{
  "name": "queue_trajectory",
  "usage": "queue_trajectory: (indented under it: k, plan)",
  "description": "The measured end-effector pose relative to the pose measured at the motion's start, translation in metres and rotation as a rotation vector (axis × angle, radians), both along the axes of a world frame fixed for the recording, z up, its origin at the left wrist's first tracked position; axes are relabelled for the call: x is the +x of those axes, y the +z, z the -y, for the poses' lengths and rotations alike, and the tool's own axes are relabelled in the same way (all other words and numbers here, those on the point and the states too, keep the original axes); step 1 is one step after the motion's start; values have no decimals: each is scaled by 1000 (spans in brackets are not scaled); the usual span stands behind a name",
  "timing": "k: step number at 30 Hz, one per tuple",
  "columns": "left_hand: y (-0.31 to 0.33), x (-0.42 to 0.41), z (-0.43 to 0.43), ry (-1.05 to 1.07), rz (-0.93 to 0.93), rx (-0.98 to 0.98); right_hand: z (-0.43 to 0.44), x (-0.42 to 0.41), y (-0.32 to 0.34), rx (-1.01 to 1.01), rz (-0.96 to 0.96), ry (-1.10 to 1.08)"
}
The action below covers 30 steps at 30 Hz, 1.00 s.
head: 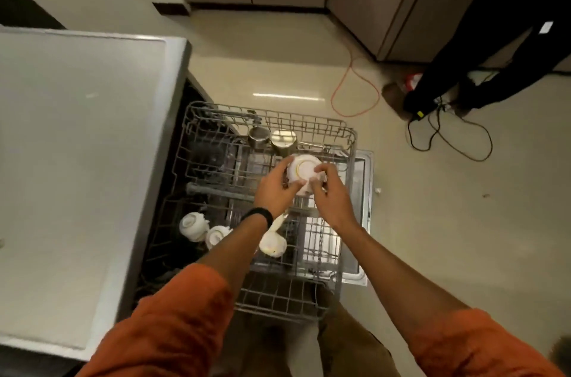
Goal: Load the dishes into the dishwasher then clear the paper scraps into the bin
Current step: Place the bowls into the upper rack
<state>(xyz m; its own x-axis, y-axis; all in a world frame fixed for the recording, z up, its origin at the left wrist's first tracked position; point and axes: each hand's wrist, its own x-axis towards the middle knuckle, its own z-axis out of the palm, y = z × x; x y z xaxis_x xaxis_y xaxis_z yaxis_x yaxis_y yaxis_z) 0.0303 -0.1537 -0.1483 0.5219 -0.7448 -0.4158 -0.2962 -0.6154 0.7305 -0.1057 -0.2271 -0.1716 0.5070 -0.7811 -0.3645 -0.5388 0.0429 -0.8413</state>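
Observation:
The dishwasher's wire rack [346, 135] is pulled out over the open door. Both my hands hold an upturned white bowl with a gold ring [304, 171] above the rack's middle. My left hand [273, 191] grips its left side and my right hand [329, 194] pinches its right rim. Two steel cups [282, 140] stand upturned just behind the bowl. Two white bowls [193, 225] sit upturned at the rack's near left, and a white ladle-like piece [272, 242] lies beside my left forearm.
A grey countertop [77, 129] fills the left side. A small white scrap [377, 190] lies on the floor right of the door. An orange cable [349, 89] and black cables [448, 142] trail on the tiles. Another person's dark legs [494, 36] stand at the far right.

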Motion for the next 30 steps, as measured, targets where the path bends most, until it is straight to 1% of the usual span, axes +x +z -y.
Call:
queue_trajectory:
  k: [3,7,12,15,19,21,24,30]
  plan:
    - [-43,3,23,-41,-17,79,15,5,-31,85,-93,-5]
    - [-92,6,39,-84,-35,168,29,11,-72,114,-185,23]
    - [-129,1,49,-123,-27,252,35,14,-107,142,-320,90]
    - [-135,-3,47,-150,-12,281,34,14,-112,105,-379,163]
    - [-123,0,46,-206,30,314,32,18,-106,103,-445,211]
    - [-108,2,41,-216,30,311,29,18,-96,68,-456,226]
    - [-81,6,29,-213,45,271,20,20,-72,-24,-399,254]
    - [-5,16,-13,-165,133,189,-15,28,3,-177,-263,280]
